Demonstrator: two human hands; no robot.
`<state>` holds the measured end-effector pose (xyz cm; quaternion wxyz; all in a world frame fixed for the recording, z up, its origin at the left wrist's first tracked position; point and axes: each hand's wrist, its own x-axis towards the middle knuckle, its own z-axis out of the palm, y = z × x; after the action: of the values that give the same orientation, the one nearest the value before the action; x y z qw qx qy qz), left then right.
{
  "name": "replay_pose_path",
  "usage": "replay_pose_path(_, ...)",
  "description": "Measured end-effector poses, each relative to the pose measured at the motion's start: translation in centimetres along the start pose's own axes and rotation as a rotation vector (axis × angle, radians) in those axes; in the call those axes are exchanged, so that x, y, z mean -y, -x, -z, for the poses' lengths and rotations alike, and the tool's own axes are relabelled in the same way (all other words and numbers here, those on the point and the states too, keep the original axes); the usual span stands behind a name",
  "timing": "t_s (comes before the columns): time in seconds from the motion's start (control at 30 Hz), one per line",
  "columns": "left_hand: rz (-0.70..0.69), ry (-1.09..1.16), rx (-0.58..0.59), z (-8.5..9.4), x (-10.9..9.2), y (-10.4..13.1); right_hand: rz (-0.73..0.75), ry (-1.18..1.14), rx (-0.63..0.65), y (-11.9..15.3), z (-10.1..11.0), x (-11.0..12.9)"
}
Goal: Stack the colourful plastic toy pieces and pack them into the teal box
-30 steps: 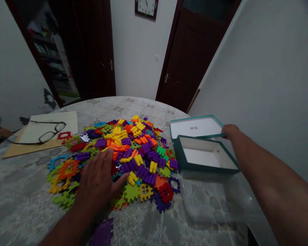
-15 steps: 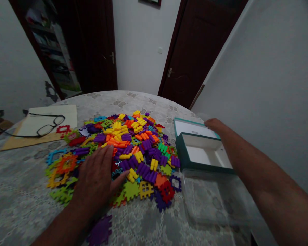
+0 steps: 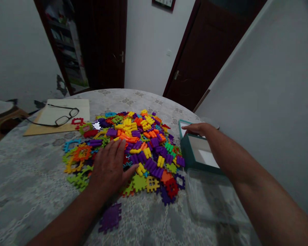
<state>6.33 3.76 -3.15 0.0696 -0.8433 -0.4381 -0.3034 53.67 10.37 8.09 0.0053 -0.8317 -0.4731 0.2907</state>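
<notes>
Lying palm down near the middle of the frame, the left hand [image 3: 109,171] has its fingers loosely spread and grips nothing; it rests on the near left side of a heap of plastic pieces [image 3: 155,142], its thumb reaching to a yellow piece [image 3: 141,169]; the heap fills the centre of the frame, with yellow, orange and purple tube-shaped pieces on top and flat notched tiles around its edges; the right hand [image 3: 199,128], right of centre, is at a white-lined green lid [image 3: 181,129] behind an open green box [image 3: 188,153]; whether its fingers are closed on the lid I cannot tell, since they are partly hidden; a clear plastic container [image 3: 207,217] sits at lower right, just in front of the box; a purple tile [image 3: 110,218] lies apart at bottom centre-left; black-framed glasses [image 3: 69,115] rest on a pale sheet [image 3: 82,105] at left.
</notes>
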Motion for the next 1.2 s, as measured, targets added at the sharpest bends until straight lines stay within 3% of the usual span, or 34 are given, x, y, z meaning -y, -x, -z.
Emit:
replay_pose_path(0.17,0.002,-0.003,-0.009,0.1,-0.2,-0.1,-0.05,-0.072,0.168,0.4,-0.5,0.5)
replay_pose_path(0.53,0.034,0.031,0.024,0.2,-0.4,-0.2,0.141,0.091,0.084,1.0,-1.0,2.1)
replay_pose_path(0.63,0.052,0.043,0.036,0.5,-0.6,-0.2,0.144,0.18,0.016,1.5,-1.4,3.2)
replay_pose_path(0.8,0.09,0.049,0.092,1.1,-1.1,-0.4,0.197,0.318,-0.257,5.0,-2.8,6.5)
replay_pose_path(0.93,0.102,0.062,0.122,1.3,-0.9,-0.7,0.436,0.298,-0.314,10.5,-7.1,9.5)
replay_pose_path(1.07,0.112,0.074,0.102,1.3,-0.4,-1.0,0.739,0.244,-0.361,15.5,-15.6,11.6)
replay_pose_path(1.2,0.167,0.033,0.064,1.7,0.4,-1.3,0.685,0.165,-0.677,16.9,-23.9,12.2)
